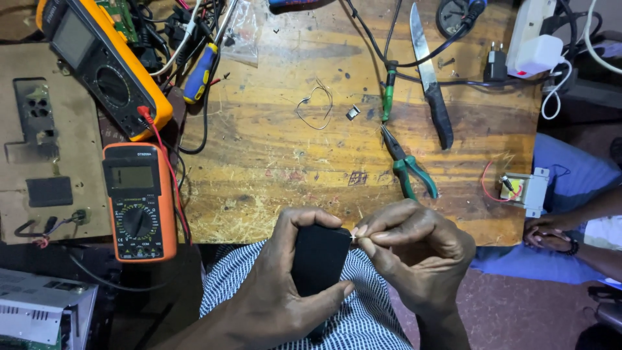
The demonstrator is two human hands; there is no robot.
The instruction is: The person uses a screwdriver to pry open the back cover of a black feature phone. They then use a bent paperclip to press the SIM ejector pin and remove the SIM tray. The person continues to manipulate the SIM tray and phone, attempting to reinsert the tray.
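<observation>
Adapter (317,262), black and boxy, sits upright in my left hand (275,295) over my lap, just off the near edge of the bench (272,149). Long axis runs roughly near-to-far, top end pointing away from me toward the bench, tilted slightly right. Left fingers are wrapped round its left side, thumb clamped across the lower right face.

My right hand (414,253) is closed in a pinch at the adapter's upper right corner, fingertips (363,234) pressed on something tiny and pale there. Can't tell whether it's a screw, a wire end or a clip; too small.

Progress, as I judge it: case looks closed and in one piece, no innards showing, so the work at that corner is early or mid-way. No tool in either hand. Green-handled pliers (407,165) and the knife (431,84) lie untouched on the bench beyond my right hand.

Further out: loop of thin wire (316,104) and a small metal bit (352,113) mid-bench. Orange meter (137,201) flat at left, yellow meter (107,65) behind it with red lead attached. Small transformer (523,190) at the right bench edge. Another person's clasped hands (551,236) rest at far right, well apart from mine.
</observation>
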